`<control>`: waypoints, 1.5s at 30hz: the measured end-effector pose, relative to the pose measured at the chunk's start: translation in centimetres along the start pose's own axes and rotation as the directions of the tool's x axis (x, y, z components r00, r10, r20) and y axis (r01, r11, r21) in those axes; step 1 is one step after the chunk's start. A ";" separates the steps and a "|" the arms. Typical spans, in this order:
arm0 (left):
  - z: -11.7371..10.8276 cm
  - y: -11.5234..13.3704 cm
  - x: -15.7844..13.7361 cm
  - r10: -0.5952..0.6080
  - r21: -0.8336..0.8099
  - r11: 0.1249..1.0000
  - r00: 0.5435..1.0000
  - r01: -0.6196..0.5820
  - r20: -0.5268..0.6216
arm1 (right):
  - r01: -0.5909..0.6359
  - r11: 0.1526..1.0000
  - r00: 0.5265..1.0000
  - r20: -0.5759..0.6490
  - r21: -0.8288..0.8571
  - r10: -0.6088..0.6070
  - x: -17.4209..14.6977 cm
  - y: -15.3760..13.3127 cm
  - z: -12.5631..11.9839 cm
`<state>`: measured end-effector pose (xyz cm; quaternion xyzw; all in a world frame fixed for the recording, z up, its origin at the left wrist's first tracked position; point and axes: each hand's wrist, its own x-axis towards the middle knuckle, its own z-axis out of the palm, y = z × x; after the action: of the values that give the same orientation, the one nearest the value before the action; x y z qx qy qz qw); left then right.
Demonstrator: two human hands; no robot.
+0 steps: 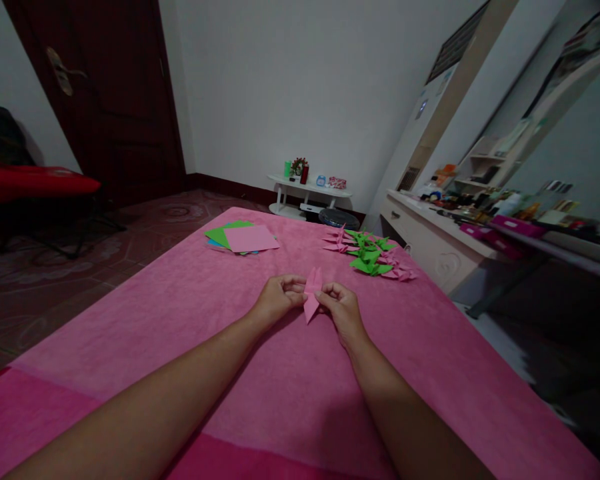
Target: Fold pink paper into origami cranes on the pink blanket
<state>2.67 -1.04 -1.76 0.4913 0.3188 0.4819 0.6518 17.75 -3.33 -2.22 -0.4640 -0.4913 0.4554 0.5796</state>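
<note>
A pink folded paper (312,293), a narrow diamond with a split upper tip, is held between both hands just over the pink cloth. My left hand (280,297) pinches its left edge with thumb and fingers. On the other side, my right hand (341,305) grips the right edge, thumb on the front face and fingers partly hidden behind. Ahead to the right lies a cluster of green and pink folded paper cranes (370,257). To the left sits a loose stack of square paper sheets (250,238), pink on top with green and blue beneath.
The pink cloth (180,347) covers the table under my arms. Beyond it stand a low white table (310,187) with small items and a dark round object (339,219). A cluttered dresser (430,233) is at right, a red-seated chair (35,183) and brown door (115,87) at left.
</note>
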 end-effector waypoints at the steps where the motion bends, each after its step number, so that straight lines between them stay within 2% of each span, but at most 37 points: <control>1: 0.0 0.0 0.0 -0.004 -0.003 1.000 1.000 0.004 -0.006 | 0.003 1.000 1.000 -0.002 -0.004 -0.003 0.0 0.0 0.0; 8: 0.3 0.2 -0.3 0.005 0.030 1.000 0.998 -0.003 -0.063 | -0.025 1.000 1.000 -0.013 -0.014 0.025 0.2 0.1 -0.2; 20: 0.6 0.4 -0.3 0.071 0.079 0.995 0.989 -0.060 -0.133 | -0.104 0.993 0.993 0.070 0.054 0.100 0.2 -0.3 -0.7; 35: 0.3 0.5 -0.5 -0.007 -0.030 1.000 0.994 0.004 -0.105 | -0.038 0.997 0.995 0.091 0.068 0.032 0.1 -0.2 -0.8; 41: 0.5 0.1 -0.4 -0.009 -0.038 0.999 0.999 0.007 -0.044 | -0.043 0.997 0.999 0.025 0.070 0.042 0.2 0.0 -0.7; 45: 0.6 0.2 -0.5 -0.033 -0.062 0.998 0.998 0.030 -0.048 | -0.066 0.993 0.996 0.058 0.100 0.060 0.2 0.0 -0.8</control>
<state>3.01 -1.76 -1.42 0.4540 0.3272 0.4929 0.6662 18.57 -3.20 -2.22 -0.4362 -0.4683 0.5106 0.5742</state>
